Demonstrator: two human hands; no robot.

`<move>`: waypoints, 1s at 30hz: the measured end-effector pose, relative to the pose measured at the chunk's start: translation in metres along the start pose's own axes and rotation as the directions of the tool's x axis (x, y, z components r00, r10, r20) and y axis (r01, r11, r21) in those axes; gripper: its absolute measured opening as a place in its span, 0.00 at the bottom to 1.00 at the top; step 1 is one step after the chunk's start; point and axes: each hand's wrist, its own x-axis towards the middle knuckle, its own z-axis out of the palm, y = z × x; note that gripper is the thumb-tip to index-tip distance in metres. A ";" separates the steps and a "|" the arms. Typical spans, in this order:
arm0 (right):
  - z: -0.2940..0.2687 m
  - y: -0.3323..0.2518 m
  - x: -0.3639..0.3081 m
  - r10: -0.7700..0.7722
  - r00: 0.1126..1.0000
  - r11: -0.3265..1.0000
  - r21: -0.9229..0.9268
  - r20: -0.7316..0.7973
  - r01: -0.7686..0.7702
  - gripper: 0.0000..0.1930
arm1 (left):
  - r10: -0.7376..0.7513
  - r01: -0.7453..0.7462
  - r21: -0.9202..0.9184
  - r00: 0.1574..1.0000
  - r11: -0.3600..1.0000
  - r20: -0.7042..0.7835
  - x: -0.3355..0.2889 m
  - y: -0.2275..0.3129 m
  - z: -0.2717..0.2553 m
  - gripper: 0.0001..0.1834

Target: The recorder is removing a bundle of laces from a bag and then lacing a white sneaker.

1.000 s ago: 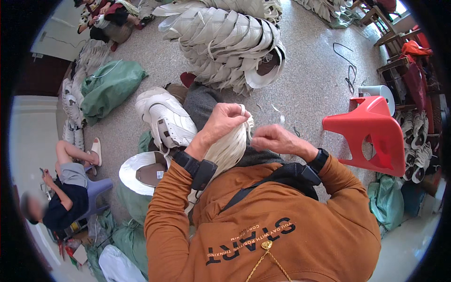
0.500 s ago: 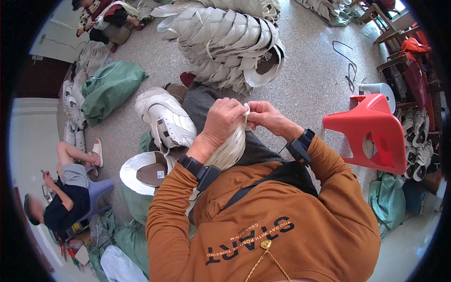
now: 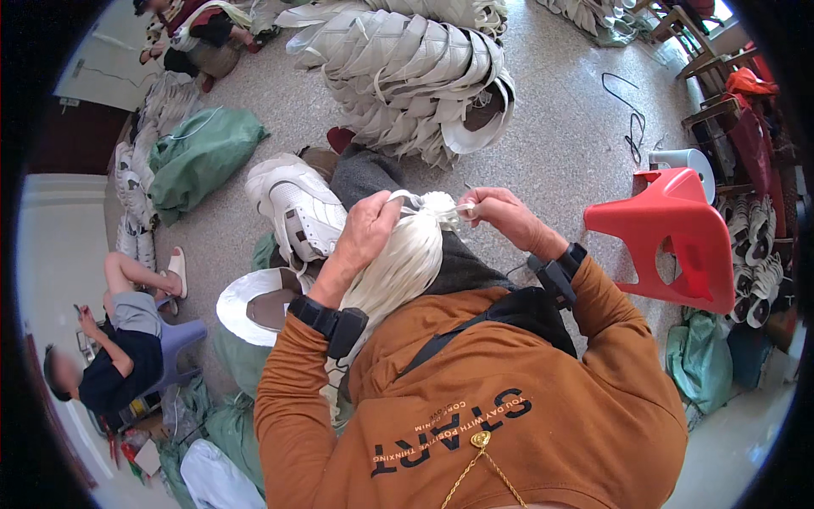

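Note:
Across my lap lies a bundle of cream-white shoelaces [image 3: 405, 259], gathered at its far end by a lace tied round it. My left hand [image 3: 366, 231] pinches one end of that lace, left of the gathered top. On the other side my right hand [image 3: 507, 214] grips the opposite end between thumb and fingers. The lace is drawn out between both hands. Just left of my left hand rest white shoe uppers [image 3: 297, 208], and below them another white upper [image 3: 248, 307] shows its brown inside.
Long stacks of nested white uppers [image 3: 415, 64] lie on the floor ahead. A red stool [image 3: 661, 233] lies tipped at the right, by a white roll [image 3: 688, 163]. Green sacks [image 3: 208, 161] are on the left. One person [image 3: 123, 356] sits at left, another [image 3: 208, 38] far left.
My hands have moved apart, the right one to the right and the left one to the left. The gathered end of the shoelace bundle now shows between them.

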 end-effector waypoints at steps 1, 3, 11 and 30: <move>0.004 -0.004 0.000 -0.019 0.999 0.994 0.105 0.045 0.014 0.12 | -0.063 0.071 -0.122 0.995 0.990 0.072 0.004 0.006 0.002 0.18; 0.013 -0.005 0.005 -0.027 1.000 0.976 0.216 0.008 0.025 0.12 | -0.096 0.115 -0.348 0.993 0.930 0.071 0.013 0.011 0.013 0.17; 0.012 0.015 -0.007 0.154 0.963 0.796 0.606 -0.220 0.012 0.10 | -0.301 0.189 -0.953 0.947 0.239 0.113 0.025 0.006 0.038 0.16; 0.003 0.039 0.025 0.083 0.996 0.443 0.896 -0.012 -0.026 0.18 | -0.205 0.275 -0.924 0.953 0.268 0.224 0.020 -0.011 0.034 0.19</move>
